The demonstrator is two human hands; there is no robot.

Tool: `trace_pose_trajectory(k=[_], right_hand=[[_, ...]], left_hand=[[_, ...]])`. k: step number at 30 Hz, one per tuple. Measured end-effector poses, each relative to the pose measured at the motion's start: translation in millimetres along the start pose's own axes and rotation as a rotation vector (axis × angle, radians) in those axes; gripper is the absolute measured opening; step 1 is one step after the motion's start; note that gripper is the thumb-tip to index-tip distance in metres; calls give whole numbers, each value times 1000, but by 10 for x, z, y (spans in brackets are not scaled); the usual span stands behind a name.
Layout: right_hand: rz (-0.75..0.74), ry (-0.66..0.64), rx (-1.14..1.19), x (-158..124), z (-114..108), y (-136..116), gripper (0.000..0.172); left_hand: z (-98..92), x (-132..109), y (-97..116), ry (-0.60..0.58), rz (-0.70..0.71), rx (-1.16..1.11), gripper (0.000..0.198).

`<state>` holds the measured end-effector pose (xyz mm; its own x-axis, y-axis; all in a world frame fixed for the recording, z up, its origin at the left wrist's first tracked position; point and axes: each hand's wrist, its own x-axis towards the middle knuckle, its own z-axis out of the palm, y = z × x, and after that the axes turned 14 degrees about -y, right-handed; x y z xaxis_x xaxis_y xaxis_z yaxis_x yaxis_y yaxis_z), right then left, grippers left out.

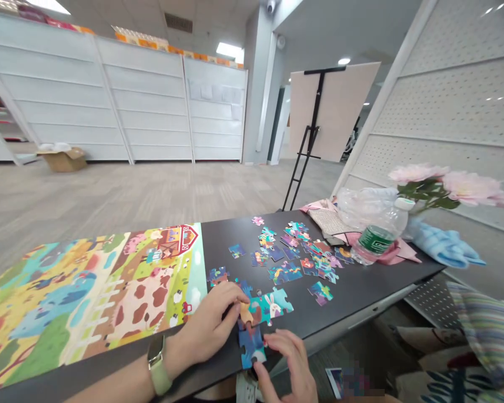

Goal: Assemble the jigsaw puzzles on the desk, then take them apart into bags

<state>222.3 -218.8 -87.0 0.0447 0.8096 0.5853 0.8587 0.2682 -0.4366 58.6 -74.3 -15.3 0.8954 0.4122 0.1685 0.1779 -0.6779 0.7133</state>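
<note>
My left hand (pixel 212 327), with a green watch on its wrist, rests on the black table (pixel 361 291). Its fingers press a small joined cluster of puzzle pieces with a white rabbit (pixel 269 307). My right hand (pixel 288 361) is at the table's near edge, its fingers pinching a blue puzzle piece (pixel 251 344) up against the lower side of that cluster. Several loose colourful puzzle pieces (pixel 296 254) lie scattered further back on the table.
A large farm picture sheet (pixel 92 291) covers the table's left part. At the back right lie a plastic bottle with green label (pixel 378 232), pink flowers (pixel 445 187), a blue cloth (pixel 445 246) and pink fabric. An easel (pixel 311 134) stands behind the table.
</note>
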Motion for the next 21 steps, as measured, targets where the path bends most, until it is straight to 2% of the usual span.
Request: trace_pose_trajectory(k=[2,5,9,12,16,21], right_hand=[[-11,22,11,-20,29,31,28],[3,85,33,-33,35,84,20],[-31,99,-9,89,-116,209,20],[36,107,-45,307,-260,311,17],[55,-25,-43,636,-306,379,8],[51,-252,4,835,-199,350,9]], left_hand=[[9,-2,-11,52,-26,-7,21],[15,-8,-13,51,-17,11,20],[20,-28,25,-47,8,135,27],[21,-42,67,-115,-6,230,26],[9,-45,94,-121,-49,253,10],[0,-30,56,-103,-57,231,11]])
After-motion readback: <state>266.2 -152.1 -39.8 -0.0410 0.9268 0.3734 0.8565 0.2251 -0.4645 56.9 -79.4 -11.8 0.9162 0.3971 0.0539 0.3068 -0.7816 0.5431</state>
